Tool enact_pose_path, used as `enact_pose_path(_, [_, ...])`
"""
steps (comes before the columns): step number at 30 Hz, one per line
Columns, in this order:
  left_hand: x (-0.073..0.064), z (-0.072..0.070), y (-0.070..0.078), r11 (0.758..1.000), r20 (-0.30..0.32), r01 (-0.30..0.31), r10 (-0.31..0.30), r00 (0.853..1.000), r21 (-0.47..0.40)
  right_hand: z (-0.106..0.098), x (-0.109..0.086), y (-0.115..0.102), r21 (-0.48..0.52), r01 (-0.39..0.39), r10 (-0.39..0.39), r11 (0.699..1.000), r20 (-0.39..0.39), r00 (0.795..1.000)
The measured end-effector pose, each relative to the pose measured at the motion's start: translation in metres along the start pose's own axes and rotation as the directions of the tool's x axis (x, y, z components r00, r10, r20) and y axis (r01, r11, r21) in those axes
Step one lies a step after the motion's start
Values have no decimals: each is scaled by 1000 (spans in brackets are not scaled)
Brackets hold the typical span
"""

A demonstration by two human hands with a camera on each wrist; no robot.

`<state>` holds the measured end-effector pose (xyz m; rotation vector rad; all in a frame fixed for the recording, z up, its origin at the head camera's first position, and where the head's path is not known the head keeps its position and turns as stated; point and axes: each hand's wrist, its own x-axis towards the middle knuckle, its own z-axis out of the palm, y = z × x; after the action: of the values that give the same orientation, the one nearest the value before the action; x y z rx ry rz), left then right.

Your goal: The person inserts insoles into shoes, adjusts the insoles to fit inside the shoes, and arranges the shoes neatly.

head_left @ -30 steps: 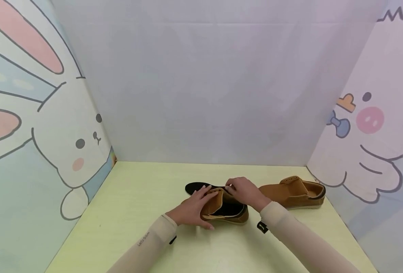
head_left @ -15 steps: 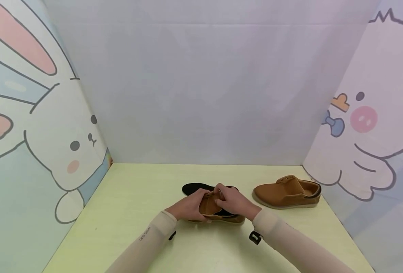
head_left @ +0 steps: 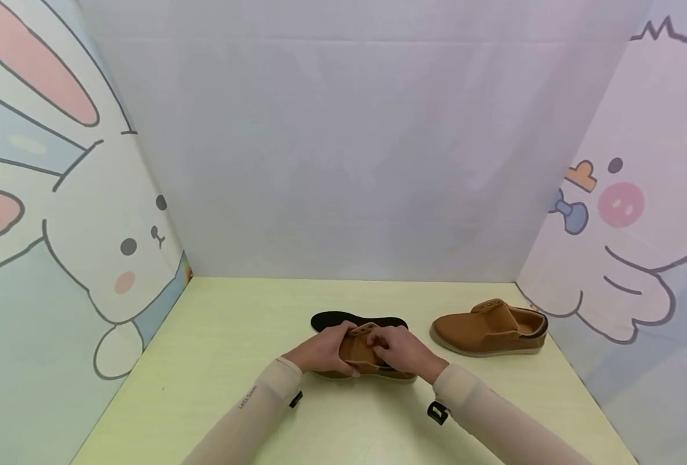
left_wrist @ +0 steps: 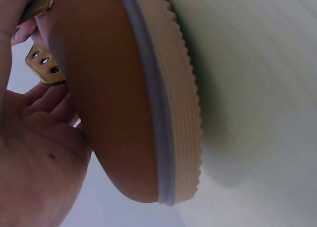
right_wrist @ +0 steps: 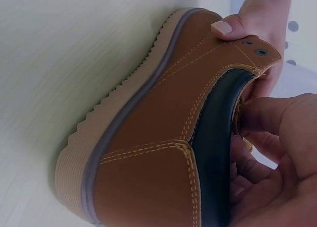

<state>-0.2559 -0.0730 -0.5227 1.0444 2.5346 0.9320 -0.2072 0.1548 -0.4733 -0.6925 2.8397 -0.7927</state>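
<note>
A brown leather shoe [head_left: 398, 376], toe to the left, stands on the table in front of me in the head view. My left hand [head_left: 321, 350] grips it across the front, thumb on the near side and fingers over the far lace flap. In the right wrist view that thumb presses beside the eyelets. My right hand [head_left: 403, 352] reaches into the shoe's opening with curled fingers, pinching at the tongue [head_left: 355, 349]. Its fingertips are partly hidden behind the dark collar [right_wrist: 218, 113]. Just behind the shoe lies a black insole [head_left: 333, 320].
A second brown shoe [head_left: 465, 330], without laces, stands to the right, toe pointing left. The pale yellow table [head_left: 233, 316] is enclosed by a grey cloth back wall [head_left: 343, 161] and printed cartoon side walls.
My right hand has moved from the far rim of the shoe to inside its opening at the tongue. My left hand has closed its hold round the front. The view has shifted slightly.
</note>
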Motion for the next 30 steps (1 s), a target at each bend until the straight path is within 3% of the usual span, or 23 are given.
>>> enact_pose_path(9, [0, -3, 3, 999, -6, 34, -34, 999, 3, -1, 0, 2, -32, 21, -20, 999, 7, 1000])
enact_pose_path(16, [1, -4, 3, 999, -10, 44, -44, 999, -3, -21, -8, 0, -112, 45, -49, 993, -34, 998])
enact_pose_path(20, [0, -5, 3, 999, -17, 44, -44, 999, 11, -31, -11, 1, -233, 6, 5, 973, 50, 999])
enact_pose_path(25, [-2, -5, 2, 999, -9, 39, -39, 999, 18, -22, -7, 11, -363, -9, 67, 932, 147, 987])
enact_pose_path(30, [-9, -7, 1, 999, -3, 32, -32, 999, -2, -14, -4, 18, -338, -39, 104, 940, 178, 979])
